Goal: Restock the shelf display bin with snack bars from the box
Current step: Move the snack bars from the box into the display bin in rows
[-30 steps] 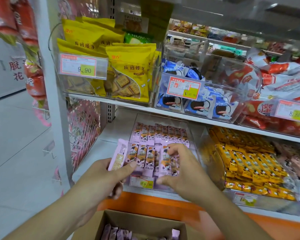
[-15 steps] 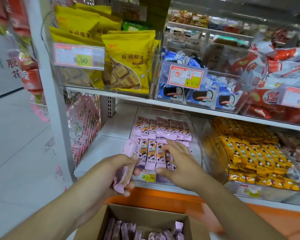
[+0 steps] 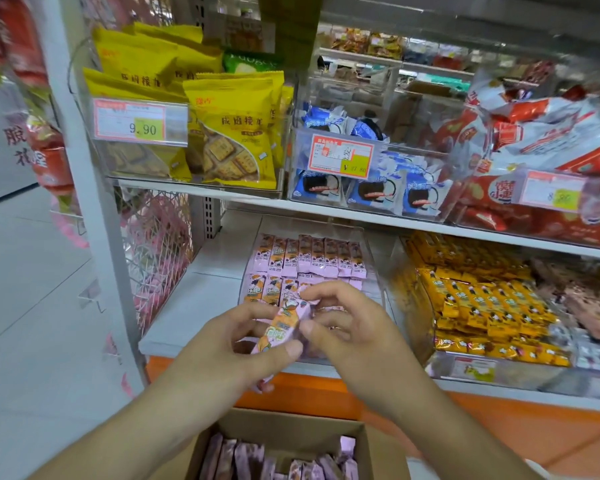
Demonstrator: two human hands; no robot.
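Observation:
A clear display bin point(image 3: 369, 247) on the lower shelf holds rows of pink snack bars point(image 3: 310, 259). In front of the bin, my left hand point(image 3: 229, 344) grips a small stack of pink snack bars point(image 3: 284, 329), thumb across the front. My right hand point(image 3: 350, 327) pinches the top end of the same stack with curled fingers. Below, an open cardboard box point(image 3: 284, 429) holds several more pink bars point(image 3: 243, 459).
A bin of yellow snack bars point(image 3: 482, 306) sits right of the pink bin. The upper shelf carries yellow biscuit bags point(image 3: 232, 129), blue cookie packs point(image 3: 371, 188) and red-white bags point(image 3: 534, 133). A pink wire rack point(image 3: 156, 251) hangs on the left, beside the shelf upright point(image 3: 94, 202).
My right hand left the bin's bars and came back to pinch the stack in my left hand. My left hand turned the stack face up and raised it toward the bin.

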